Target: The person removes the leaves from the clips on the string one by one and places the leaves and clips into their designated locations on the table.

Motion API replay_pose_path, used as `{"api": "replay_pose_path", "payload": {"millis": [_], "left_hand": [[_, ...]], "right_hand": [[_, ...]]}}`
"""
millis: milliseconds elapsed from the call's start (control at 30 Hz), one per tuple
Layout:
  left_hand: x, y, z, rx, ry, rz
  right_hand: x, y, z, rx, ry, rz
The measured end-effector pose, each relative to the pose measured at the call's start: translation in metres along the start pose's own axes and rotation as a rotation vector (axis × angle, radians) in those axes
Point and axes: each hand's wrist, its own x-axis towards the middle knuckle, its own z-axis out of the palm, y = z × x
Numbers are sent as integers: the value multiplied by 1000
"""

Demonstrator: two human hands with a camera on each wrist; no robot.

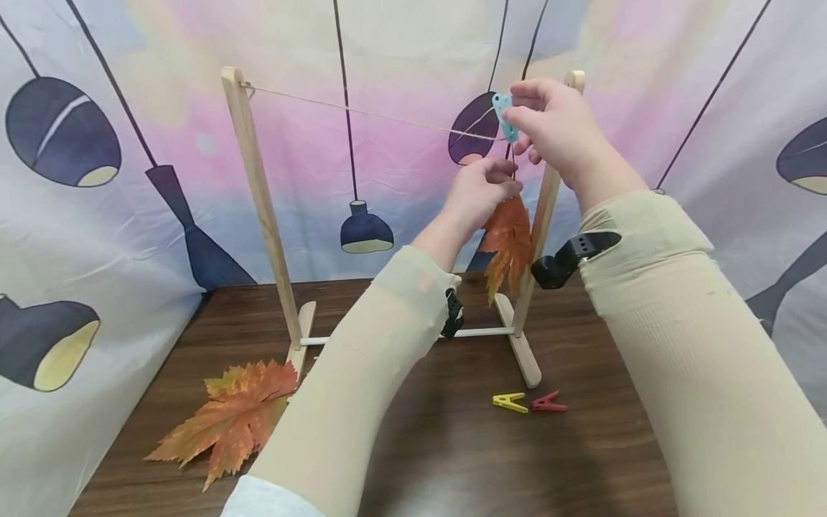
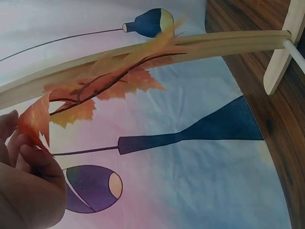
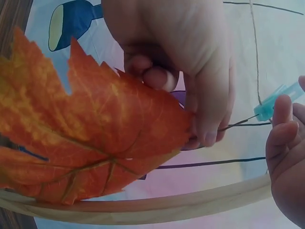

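Up at the string (image 1: 362,113), my right hand (image 1: 555,126) pinches a light-blue clothespin (image 1: 502,115). Just below and left of it, my left hand (image 1: 477,194) pinches an orange artificial maple leaf (image 1: 509,237) close to its stem, and the leaf hangs downward. In the right wrist view the leaf's thin stem (image 3: 238,123) runs from the left fingers to the tip of the clothespin (image 3: 267,109). The string meets the clothespin at that same tip. Whether the tip grips both of them cannot be told.
A wooden frame (image 1: 261,201) with two posts carries the string. On the brown table (image 1: 452,459) lie a second maple leaf (image 1: 239,420) at left, and a yellow clothespin (image 1: 510,402) beside a red clothespin (image 1: 549,402). A cloth (image 1: 413,43) with printed lamps hangs behind.
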Motion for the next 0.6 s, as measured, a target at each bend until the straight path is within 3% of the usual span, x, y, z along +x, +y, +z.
{"api": "replay_pose_path", "payload": {"millis": [400,600], "left_hand": [[-5,-6,3,-27,15,61],[-5,-7,1,-50,22,57]], "right_hand": [[-2,0,-1,110,8,2],[-2,-1,-3,140,26,12]]}}
